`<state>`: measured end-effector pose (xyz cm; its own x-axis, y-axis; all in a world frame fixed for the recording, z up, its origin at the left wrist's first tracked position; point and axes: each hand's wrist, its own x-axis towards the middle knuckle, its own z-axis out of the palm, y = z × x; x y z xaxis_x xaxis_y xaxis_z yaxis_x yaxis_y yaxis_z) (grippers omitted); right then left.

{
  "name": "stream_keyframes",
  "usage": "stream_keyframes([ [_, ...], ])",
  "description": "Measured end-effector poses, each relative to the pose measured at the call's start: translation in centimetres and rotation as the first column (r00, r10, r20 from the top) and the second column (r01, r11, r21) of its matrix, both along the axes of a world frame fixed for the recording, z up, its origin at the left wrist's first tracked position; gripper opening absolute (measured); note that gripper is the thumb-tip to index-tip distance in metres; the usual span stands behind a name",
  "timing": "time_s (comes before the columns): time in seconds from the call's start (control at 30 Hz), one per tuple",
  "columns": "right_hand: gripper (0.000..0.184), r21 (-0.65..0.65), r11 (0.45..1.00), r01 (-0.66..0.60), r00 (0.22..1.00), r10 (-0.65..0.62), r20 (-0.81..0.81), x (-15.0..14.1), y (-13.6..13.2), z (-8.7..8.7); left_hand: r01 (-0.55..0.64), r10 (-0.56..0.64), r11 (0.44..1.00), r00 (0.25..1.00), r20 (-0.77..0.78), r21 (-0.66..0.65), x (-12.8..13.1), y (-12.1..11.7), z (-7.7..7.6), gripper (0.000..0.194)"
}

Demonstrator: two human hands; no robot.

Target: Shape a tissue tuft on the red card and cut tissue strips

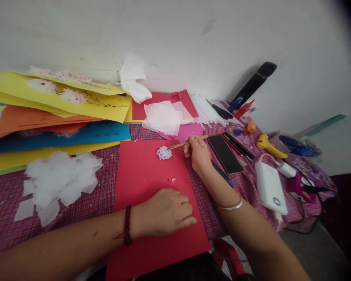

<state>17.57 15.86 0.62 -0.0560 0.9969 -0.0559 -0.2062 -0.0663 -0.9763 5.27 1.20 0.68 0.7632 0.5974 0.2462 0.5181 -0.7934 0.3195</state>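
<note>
A red card sheet (146, 183) lies in front of me on the checked tablecloth (6, 199). My left hand (163, 212) rests on the sheet's lower part as a loose fist, knuckles up; whether anything is inside it is hidden. My right hand (197, 154) pinches a thin wooden stick (188, 143). The stick's tip touches a small white crumpled tissue clump (164, 153) near the sheet's top edge. Tiny white scraps (173, 180) lie mid-sheet.
White tissue squares (57, 181) lie at left, below stacked coloured cards (58, 113). More tissue (163, 116) sits at the back. A phone (224, 154), pens (240, 145), scissors (220, 110), a white power bank (270, 189) and a yellow glue gun (267, 144) crowd the right. The wall is close behind.
</note>
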Motion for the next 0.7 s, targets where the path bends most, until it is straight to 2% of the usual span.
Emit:
stream_keyframes([
  [0.2, 0.023, 0.013, 1.0, 0.019, 0.997, -0.018, -0.07, -0.19, -0.02, -0.17, 0.013, -0.014, 0.998, 1.0, 0.014, 0.054, -0.01, -0.04, -0.27, 0.032],
  [0.37, 0.025, 0.008, 0.999, -0.043, 0.999, 0.043, 0.002, -0.46, -0.01, -0.29, 0.011, -0.012, 0.998, 1.0, 0.014, 0.06, -0.06, -0.07, -0.36, 0.035],
  [0.7, 0.026, 0.037, 0.998, -0.05, 0.999, 0.05, -0.014, -0.55, 0.13, -0.66, 0.023, -0.024, 0.998, 0.999, 0.027, 0.066, 0.12, 0.01, -0.49, 0.034],
])
